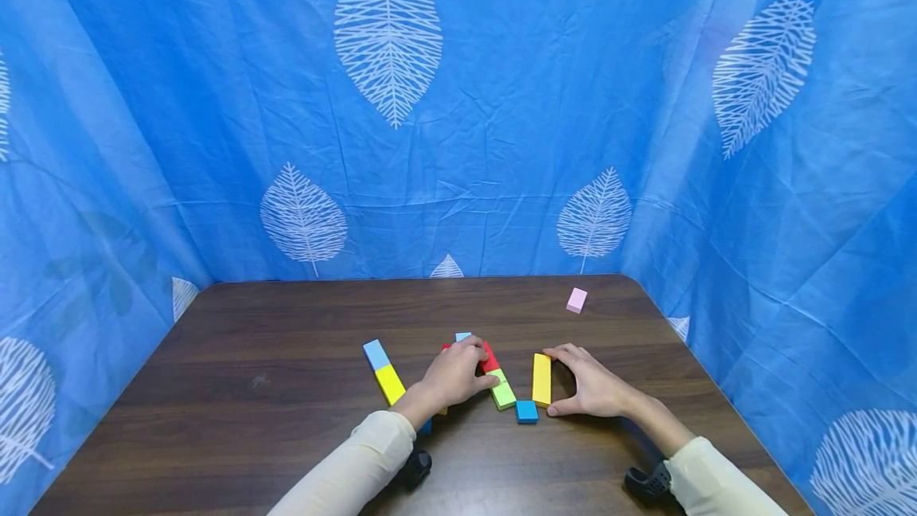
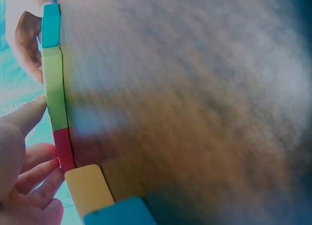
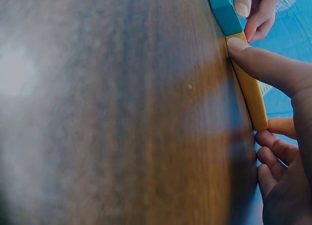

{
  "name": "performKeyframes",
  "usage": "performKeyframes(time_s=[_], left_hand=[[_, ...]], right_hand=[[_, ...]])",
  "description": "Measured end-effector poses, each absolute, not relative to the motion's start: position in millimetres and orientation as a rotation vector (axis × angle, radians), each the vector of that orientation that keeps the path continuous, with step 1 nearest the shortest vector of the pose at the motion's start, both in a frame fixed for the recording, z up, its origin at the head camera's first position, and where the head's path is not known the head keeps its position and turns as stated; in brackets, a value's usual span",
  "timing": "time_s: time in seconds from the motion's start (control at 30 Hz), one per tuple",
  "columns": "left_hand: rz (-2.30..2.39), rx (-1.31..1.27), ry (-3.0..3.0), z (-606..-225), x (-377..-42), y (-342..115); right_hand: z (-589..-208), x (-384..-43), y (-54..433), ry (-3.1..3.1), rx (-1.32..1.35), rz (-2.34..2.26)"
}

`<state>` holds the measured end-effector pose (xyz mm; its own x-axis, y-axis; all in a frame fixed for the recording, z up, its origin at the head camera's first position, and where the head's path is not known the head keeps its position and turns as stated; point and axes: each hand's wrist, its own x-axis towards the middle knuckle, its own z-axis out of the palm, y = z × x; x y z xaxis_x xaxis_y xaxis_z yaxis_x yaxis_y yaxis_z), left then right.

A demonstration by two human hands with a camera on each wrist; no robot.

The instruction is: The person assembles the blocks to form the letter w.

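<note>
My left hand point(image 1: 453, 377) rests against a row of toy blocks. Its thumb touches the lime green block point(image 1: 503, 391) and its fingertips touch the red block point(image 1: 490, 357) joined end to end with it. My right hand point(image 1: 591, 383) pinches a yellow block point(image 1: 541, 379) lengthwise, thumb at the near end, index finger at the far end. In the right wrist view that yellow block point(image 3: 249, 91) meets a blue block point(image 3: 225, 12). The same small blue block point(image 1: 526, 412) lies between the green and yellow ones. Under the left hand, other blocks are partly hidden.
Left of the left hand lie a light blue block point(image 1: 376, 354) and a yellow block point(image 1: 390, 383), end to end. Another light blue block point(image 1: 462, 336) shows beyond the left hand. A pink block point(image 1: 576, 300) sits near the back right of the brown table point(image 1: 286, 388).
</note>
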<state>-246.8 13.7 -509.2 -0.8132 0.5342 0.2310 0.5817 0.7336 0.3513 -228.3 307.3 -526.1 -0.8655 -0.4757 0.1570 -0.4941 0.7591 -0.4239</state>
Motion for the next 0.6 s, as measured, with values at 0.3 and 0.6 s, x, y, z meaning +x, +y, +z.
performKeyframes(time_s=[0.3, 0.6], left_hand=[[-0.633, -0.901, -2.826, -510, -247, 15], [-0.626, -0.909, -2.820, -509, -245, 14]], right_hand=[[-527, -229, 309, -2.896, 0.824, 0.726], [-518, -241, 321, -2.866, 0.776, 0.814]])
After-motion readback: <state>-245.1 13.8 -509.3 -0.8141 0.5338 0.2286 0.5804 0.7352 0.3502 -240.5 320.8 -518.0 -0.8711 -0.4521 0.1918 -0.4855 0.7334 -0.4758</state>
